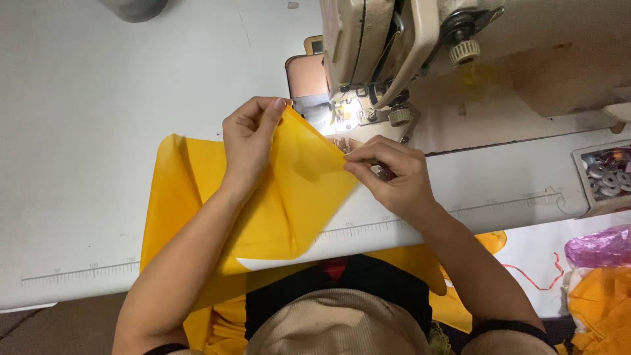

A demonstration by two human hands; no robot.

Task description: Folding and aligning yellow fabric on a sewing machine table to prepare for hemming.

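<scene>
A thin yellow fabric piece [289, 197] lies on the white sewing table [98, 131], its far edge lifted toward the needle area of a cream sewing machine [394, 39]. My left hand [248, 141] pinches the fabric's upper left corner between thumb and fingers. At the fabric's right corner, just in front of the lit presser foot [342, 115], my right hand [394, 174] pinches the edge. More yellow fabric hangs over the table's front edge into my lap.
A small tray of metal bobbins [608, 174] sits at the table's right edge. A pink plastic bag [598, 246] and an orange fabric pile [601, 309] lie lower right. A printed ruler strip [79, 269] runs along the table front.
</scene>
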